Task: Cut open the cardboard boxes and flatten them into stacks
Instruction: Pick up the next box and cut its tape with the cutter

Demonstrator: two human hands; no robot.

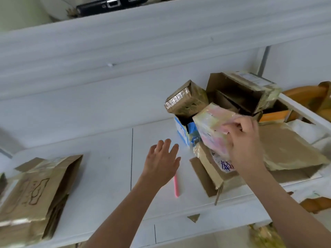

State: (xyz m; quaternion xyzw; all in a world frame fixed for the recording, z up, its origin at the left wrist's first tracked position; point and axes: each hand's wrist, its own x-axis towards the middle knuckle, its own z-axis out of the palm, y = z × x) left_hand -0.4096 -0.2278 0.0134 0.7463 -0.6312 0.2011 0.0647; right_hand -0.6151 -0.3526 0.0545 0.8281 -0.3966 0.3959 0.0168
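Observation:
My right hand (245,140) grips a small pastel-coloured, tape-wrapped box (213,126), tilted above a pile of boxes at the right. Under it lie a brown box with blue scribble (217,169), a blue-and-white box (183,130), a taped brown box (186,99) and a large open carton (241,92). My left hand (162,161) hovers over the white table (107,140) with fingers spread and holds nothing. A pink cutter (176,186) lies on the table partly under that hand. A stack of flattened cardboard (34,190) sits at the near left.
A crumpled flat cardboard sheet (290,149) lies right of the pile. A white raised ledge (125,51) runs along the back, with a dark device (111,5) on top. A small cardboard scrap (193,217) sits near the table's front edge. Wooden furniture (313,97) stands at the far right.

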